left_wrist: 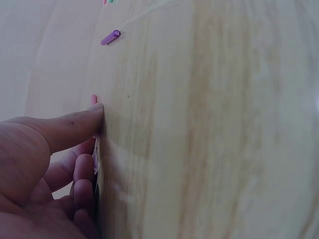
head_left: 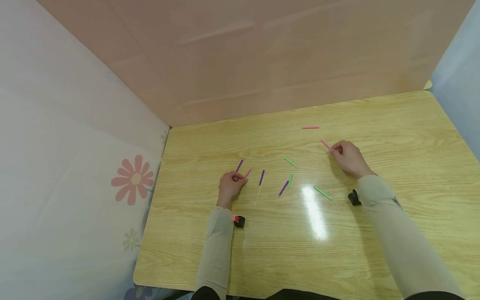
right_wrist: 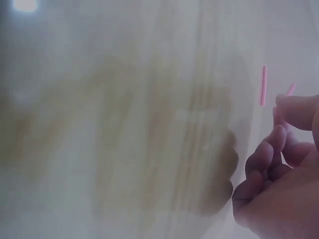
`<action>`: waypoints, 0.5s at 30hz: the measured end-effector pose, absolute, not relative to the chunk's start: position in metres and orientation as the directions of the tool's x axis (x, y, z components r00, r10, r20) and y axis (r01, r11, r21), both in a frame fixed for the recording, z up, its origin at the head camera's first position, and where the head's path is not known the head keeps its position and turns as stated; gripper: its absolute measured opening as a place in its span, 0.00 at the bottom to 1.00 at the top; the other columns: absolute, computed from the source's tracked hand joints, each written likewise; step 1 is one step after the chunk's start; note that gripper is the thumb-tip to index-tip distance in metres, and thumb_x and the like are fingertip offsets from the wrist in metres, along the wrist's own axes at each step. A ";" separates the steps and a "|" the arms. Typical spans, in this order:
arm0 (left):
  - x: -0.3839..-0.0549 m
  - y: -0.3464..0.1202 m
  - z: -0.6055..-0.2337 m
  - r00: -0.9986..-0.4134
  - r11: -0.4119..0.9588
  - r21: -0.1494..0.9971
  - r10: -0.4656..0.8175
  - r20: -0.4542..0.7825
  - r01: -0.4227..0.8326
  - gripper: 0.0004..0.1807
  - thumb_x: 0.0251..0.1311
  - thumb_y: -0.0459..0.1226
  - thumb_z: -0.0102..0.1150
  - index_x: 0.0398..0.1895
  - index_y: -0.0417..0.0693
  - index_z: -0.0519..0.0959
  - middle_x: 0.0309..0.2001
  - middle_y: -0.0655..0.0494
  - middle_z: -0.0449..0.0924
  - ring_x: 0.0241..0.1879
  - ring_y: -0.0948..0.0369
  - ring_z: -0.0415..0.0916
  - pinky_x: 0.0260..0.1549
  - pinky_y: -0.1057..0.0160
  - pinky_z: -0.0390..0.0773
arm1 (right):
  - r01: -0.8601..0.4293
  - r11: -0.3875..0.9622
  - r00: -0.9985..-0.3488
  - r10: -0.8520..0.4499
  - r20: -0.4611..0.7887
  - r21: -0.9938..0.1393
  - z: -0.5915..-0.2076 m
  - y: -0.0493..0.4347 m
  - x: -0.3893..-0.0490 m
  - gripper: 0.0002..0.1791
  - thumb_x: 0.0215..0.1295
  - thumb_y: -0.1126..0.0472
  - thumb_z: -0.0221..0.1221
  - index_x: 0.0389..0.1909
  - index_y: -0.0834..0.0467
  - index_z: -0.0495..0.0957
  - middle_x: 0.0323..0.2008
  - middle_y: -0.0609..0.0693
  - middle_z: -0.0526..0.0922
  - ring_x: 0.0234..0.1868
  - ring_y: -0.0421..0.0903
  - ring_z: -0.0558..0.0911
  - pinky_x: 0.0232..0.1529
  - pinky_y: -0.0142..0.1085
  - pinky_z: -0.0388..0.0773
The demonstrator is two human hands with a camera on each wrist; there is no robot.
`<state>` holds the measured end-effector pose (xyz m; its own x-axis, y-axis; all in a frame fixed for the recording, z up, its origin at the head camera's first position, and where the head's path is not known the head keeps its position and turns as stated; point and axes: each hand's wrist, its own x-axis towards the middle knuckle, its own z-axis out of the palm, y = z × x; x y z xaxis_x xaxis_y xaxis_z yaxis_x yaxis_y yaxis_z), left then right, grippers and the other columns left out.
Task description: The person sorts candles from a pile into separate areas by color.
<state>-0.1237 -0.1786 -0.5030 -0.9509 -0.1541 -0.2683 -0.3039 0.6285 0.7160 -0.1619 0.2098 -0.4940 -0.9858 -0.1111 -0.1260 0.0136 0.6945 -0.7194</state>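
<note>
Left hand (head_left: 228, 187) pinching pink stick (head_left: 248, 172), apparently at tabletop (head_left: 180, 233), right hand (head_left: 350, 160) pinching second pink stick (head_left: 325, 144)

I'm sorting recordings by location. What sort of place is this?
Probably a screened-off corner indoors, perhaps set up for tabletop activities: a wood-grain table with a creased brown sheet along its far edge and a pale, flower-patterned wall on the left. The building's type doesn't show.
</note>
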 end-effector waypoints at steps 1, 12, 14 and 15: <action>-0.124 -0.178 -0.503 -0.952 0.631 0.715 -0.154 -0.266 -0.302 0.09 0.55 0.40 0.69 0.31 0.44 0.82 0.29 0.55 0.75 0.29 0.60 0.69 0.30 0.66 0.67 | 0.018 0.695 -0.987 -0.104 -0.126 -0.718 -0.494 0.210 -0.164 0.20 0.75 0.56 0.44 0.47 0.72 0.72 0.39 0.64 0.75 0.35 0.53 0.72 0.34 0.40 0.68; -0.123 -0.176 -0.503 -0.953 0.627 0.720 -0.148 -0.264 -0.297 0.09 0.54 0.40 0.70 0.31 0.44 0.82 0.29 0.55 0.76 0.30 0.60 0.69 0.30 0.66 0.67 | 0.033 0.711 -0.994 -0.047 -0.094 -0.702 -0.499 0.212 -0.186 0.17 0.73 0.58 0.47 0.44 0.71 0.72 0.33 0.61 0.76 0.29 0.49 0.71 0.30 0.38 0.66; -0.122 -0.176 -0.502 -0.951 0.623 0.721 -0.149 -0.270 -0.302 0.09 0.54 0.40 0.69 0.31 0.44 0.82 0.30 0.55 0.76 0.30 0.60 0.69 0.30 0.66 0.67 | 0.033 0.717 -0.995 -0.044 -0.092 -0.696 -0.501 0.212 -0.189 0.18 0.73 0.57 0.47 0.44 0.71 0.73 0.32 0.61 0.76 0.29 0.49 0.71 0.31 0.38 0.66; -0.122 -0.176 -0.502 -0.950 0.622 0.721 -0.149 -0.273 -0.305 0.09 0.54 0.40 0.69 0.31 0.45 0.82 0.30 0.55 0.75 0.30 0.60 0.69 0.31 0.66 0.67 | 0.036 0.720 -0.995 -0.041 -0.094 -0.693 -0.501 0.213 -0.191 0.18 0.73 0.57 0.47 0.44 0.71 0.73 0.32 0.61 0.76 0.29 0.49 0.71 0.31 0.39 0.65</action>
<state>-0.1224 -0.1759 -0.5022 -0.9503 -0.1487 -0.2735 -0.3049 0.6222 0.7211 -0.1906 0.2125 -0.5012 -0.9947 -0.0410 -0.0940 0.0358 0.7201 -0.6929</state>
